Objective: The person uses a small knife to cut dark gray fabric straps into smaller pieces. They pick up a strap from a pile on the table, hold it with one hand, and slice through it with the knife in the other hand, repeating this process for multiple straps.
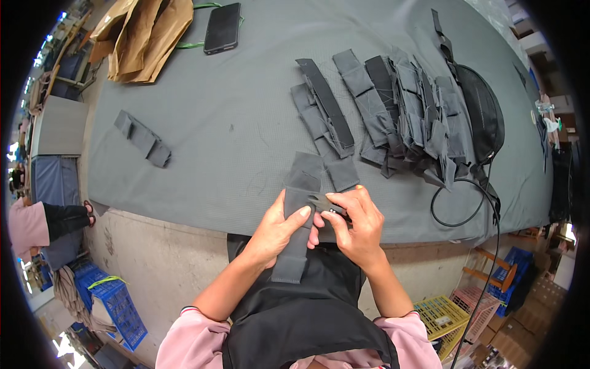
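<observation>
Near the front edge of the table, my left hand (pixel 274 229) is closed on a long grey fabric strip (pixel 303 178) with stitched folds. The strip's far end rests on the table, and its near end hangs over my black apron. My right hand (pixel 358 222) pinches a small dark pointed tool (pixel 320 202) against the strip's right edge; the fingers hide much of it, so its kind cannot be told. Just beyond my right hand lies another grey strip (pixel 342 174), with a black-faced strip (pixel 326 101) beside it.
A pile of grey strips (pixel 405 111) lies at the right, next to a black pouch (pixel 481 111) with a cable (pixel 456 226). One folded strip (pixel 142 139) lies far left. A phone (pixel 222 28) and brown paper bag (pixel 144 43) are at the back. Another person (pixel 46 224) stands left.
</observation>
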Tool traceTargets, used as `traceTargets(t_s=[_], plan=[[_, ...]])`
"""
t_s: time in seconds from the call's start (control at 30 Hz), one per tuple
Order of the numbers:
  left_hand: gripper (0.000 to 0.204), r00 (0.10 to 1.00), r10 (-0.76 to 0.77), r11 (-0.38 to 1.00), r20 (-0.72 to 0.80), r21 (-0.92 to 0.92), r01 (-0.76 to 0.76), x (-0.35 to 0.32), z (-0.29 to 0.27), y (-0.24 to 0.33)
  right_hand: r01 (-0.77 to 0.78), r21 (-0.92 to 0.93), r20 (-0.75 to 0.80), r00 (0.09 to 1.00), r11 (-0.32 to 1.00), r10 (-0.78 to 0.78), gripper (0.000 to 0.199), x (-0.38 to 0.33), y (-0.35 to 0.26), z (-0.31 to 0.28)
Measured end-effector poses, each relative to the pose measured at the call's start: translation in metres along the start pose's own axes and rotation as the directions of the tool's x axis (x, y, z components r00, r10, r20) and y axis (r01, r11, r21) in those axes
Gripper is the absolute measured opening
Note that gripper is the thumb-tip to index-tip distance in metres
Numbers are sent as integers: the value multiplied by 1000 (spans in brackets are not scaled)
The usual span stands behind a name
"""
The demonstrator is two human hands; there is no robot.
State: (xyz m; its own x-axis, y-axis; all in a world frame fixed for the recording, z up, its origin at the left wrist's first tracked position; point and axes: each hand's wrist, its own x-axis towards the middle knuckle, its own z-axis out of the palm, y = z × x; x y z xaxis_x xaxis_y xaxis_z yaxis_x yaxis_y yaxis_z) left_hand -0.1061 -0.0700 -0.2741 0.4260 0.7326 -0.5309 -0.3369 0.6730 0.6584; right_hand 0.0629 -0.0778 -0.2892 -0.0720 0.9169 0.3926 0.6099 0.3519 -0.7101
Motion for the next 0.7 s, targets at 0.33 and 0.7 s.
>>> traceTargets(t_s=[0.33, 0.7], plan=[[30, 999, -38, 998, 32, -45, 39, -2, -2, 2, 102, -65, -50, 993, 993, -105, 24, 0, 0, 1], [64, 991, 130, 909, -24, 402, -109, 3, -11, -12, -88, 90, 110, 991, 992, 78, 22, 16, -14, 6]])
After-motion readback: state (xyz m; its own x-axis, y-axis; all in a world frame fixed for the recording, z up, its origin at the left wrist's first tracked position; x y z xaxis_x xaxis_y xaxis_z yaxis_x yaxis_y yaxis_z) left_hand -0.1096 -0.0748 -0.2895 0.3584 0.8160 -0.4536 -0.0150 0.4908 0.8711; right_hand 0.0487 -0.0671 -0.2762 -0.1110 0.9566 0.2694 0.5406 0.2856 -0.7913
